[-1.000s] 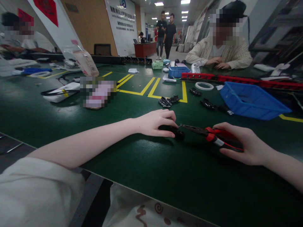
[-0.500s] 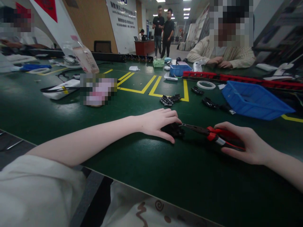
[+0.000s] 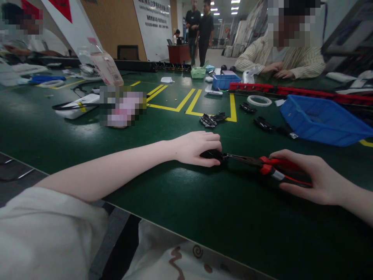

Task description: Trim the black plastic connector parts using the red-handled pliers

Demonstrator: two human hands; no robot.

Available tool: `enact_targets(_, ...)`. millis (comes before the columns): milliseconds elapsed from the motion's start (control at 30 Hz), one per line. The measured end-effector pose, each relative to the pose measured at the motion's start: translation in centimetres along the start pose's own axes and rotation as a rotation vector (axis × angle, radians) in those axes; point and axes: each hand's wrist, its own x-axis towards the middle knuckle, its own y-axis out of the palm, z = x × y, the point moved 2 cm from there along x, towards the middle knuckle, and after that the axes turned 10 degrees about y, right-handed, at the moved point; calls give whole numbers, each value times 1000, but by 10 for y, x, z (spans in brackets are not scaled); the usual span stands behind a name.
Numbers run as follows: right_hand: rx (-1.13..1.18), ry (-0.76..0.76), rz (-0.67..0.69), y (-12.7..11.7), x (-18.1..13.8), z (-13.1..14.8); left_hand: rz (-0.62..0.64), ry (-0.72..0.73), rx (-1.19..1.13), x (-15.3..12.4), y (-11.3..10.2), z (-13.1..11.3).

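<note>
My left hand (image 3: 199, 147) rests low over the green table (image 3: 186, 206), its thumb and fingers closed around a small black part (image 3: 214, 154). Most of that part is hidden under the palm. Red-and-black long-nose pliers (image 3: 269, 167) are in my right hand (image 3: 316, 177), thumb on one handle and fingers on the other. The tips of the pliers meet the right end of the black part; I cannot tell whether the jaws grip it. Beyond my left hand lie similar black pieces (image 3: 208, 120).
A blue bin (image 3: 323, 122) stands at the right, with black parts (image 3: 264, 123) beside it and a white ring (image 3: 259, 100) behind. A phone (image 3: 125, 111) and a white pouch (image 3: 77, 107) lie at the left. Across the table sits a person in a striped sleeve (image 3: 309, 66).
The fingers of my left hand have closed from a spread pose onto the black part. The pliers stay at its right end. The whole view has shifted slightly.
</note>
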Motion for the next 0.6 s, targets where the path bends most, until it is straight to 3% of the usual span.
enact_targets(600,-41,-6,62,0,1,1,0,36,36,1,-2,-3)
